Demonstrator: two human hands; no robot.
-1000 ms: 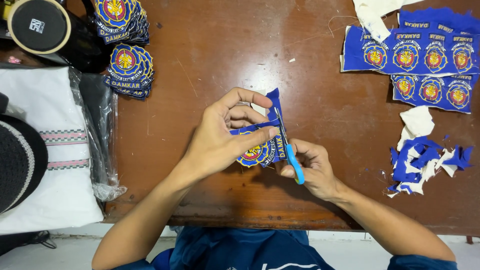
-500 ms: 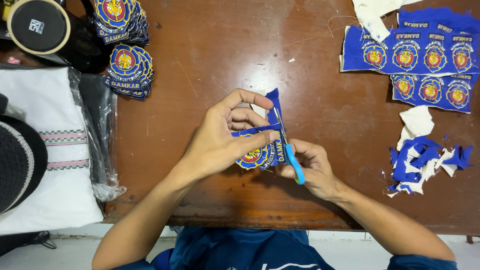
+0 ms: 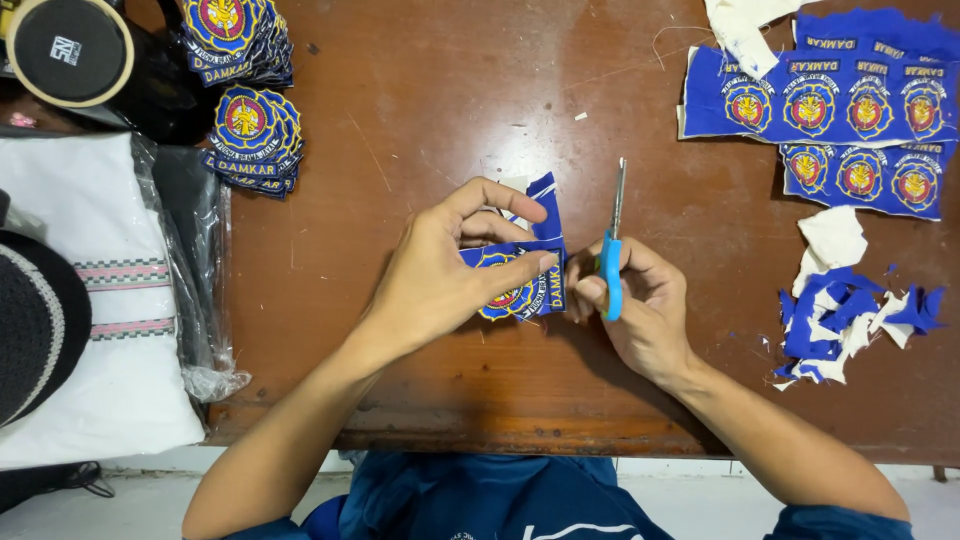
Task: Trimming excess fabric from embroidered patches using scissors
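Observation:
My left hand (image 3: 440, 275) pinches a blue embroidered patch (image 3: 520, 285) with a round red and yellow emblem, holding it just above the brown wooden table (image 3: 420, 120). A strip of blue trim sticks up from the patch's top edge. My right hand (image 3: 640, 300) grips small scissors with blue handles (image 3: 611, 240). Their blades point away from me, closed or nearly so, just right of the patch and clear of the cloth.
Two stacks of cut round patches (image 3: 250, 130) lie at the far left. Uncut blue sheets of patches (image 3: 830, 110) lie at the far right, with blue and white scraps (image 3: 840, 310) below them. A bagged white cloth (image 3: 100, 300) and a tape roll (image 3: 70, 50) sit at left.
The scissors have come out of the patch and moved right; their blades now point straight away from me. My left hand still holds the patch in the same spot.

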